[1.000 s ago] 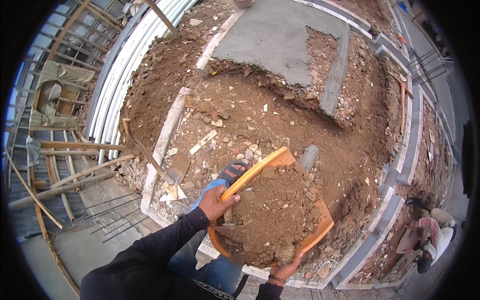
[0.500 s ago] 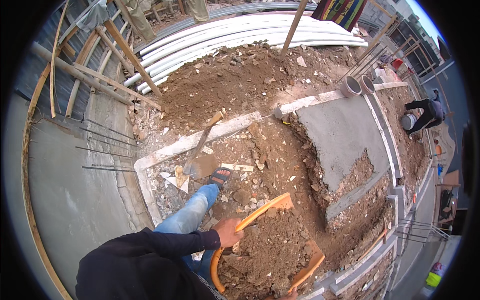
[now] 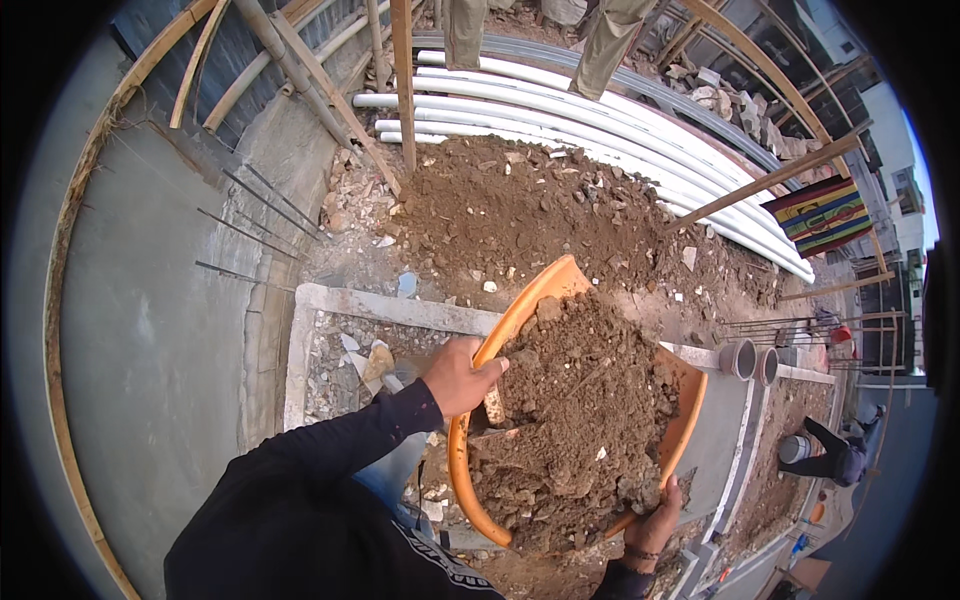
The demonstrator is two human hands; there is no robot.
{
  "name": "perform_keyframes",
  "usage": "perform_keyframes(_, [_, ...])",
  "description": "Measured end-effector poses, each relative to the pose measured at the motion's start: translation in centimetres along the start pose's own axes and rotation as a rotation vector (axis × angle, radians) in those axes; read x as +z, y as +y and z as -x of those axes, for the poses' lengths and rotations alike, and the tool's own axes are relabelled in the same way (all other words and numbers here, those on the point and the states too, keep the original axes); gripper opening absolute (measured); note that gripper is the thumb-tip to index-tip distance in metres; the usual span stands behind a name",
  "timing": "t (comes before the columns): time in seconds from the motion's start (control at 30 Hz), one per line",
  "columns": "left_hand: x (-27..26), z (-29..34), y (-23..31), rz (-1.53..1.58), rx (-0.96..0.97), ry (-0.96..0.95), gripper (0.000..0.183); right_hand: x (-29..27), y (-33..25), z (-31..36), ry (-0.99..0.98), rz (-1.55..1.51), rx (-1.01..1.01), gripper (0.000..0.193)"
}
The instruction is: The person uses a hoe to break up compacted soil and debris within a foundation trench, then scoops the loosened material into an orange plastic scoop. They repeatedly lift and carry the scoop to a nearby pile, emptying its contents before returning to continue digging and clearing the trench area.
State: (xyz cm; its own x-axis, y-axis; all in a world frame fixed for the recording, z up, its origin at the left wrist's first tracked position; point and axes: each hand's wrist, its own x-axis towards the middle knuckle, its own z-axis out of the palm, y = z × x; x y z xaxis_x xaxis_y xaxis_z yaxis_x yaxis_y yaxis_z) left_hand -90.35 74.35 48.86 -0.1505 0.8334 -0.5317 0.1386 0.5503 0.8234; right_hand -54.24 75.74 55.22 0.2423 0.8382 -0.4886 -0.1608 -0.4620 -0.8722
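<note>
A wide orange plastic carrying pan [image 3: 688, 396], open at its far end, is loaded with brown soil [image 3: 585, 440] mixed with stones. My left hand [image 3: 464, 378] is closed round its left rim, thumb over the edge. On the right rim, lower down, my right hand [image 3: 655, 522] grips with its fingers partly hidden under the pan. The pan is held off the ground in front of my body. Past its far end lies a heap of brown dirt [image 3: 520, 210] with rubble in it.
A low concrete kerb [image 3: 400, 310] runs between me and the heap. White pipes [image 3: 620, 120] lie behind it. Steel bars [image 3: 245, 268] jut from the left wall. Two buckets [image 3: 738, 358] stand at right, where another person [image 3: 848, 462] bends over a bucket.
Both hands have raised the loaded pan and brought it forward, nearer the kerb and dirt heap. My right hand has come into fuller view. The whole view has turned.
</note>
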Motion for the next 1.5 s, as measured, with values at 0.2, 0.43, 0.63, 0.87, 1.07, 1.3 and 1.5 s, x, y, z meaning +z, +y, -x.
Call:
perform_keyframes(0.2, [-14.4,-15.2,5.6,0.836,-0.143,0.174,0.027,20.0,-10.6,-24.9,-0.622,0.239,0.352,0.054])
perform_keyframes(0.43, [-23.3,-27.2,5.1,1.095,-0.037,0.256,0.021,31.6,-9.8,-36.1,-0.847,0.143,0.243,0.021])
perform_keyframes(0.63, [-20.6,-26.8,3.7,0.985,-0.055,0.285,0.011,28.1,-5.6,-38.0,-0.437,0.132,0.298,0.025])
perform_keyframes(0.87, [-6.1,-17.4,-7.7,1.008,-0.418,0.134,0.022,8.3,5.9,-28.0,-0.195,0.164,0.524,0.022])
perform_keyframes(1.07, [4.0,-9.4,-17.0,0.330,-0.657,-0.001,0.027,-11.4,10.9,-8.4,0.247,0.106,0.351,0.018])
perform_keyframes(1.3, [2.7,-9.6,-31.4,-1.229,-0.020,-0.496,0.037,-23.5,21.4,12.3,1.101,-0.039,0.328,0.038])
perform_keyframes(1.5, [1.2,-8.0,-16.1,-0.916,-0.138,-0.133,0.036,-27.2,32.0,28.4,1.400,-0.216,0.393,0.046])
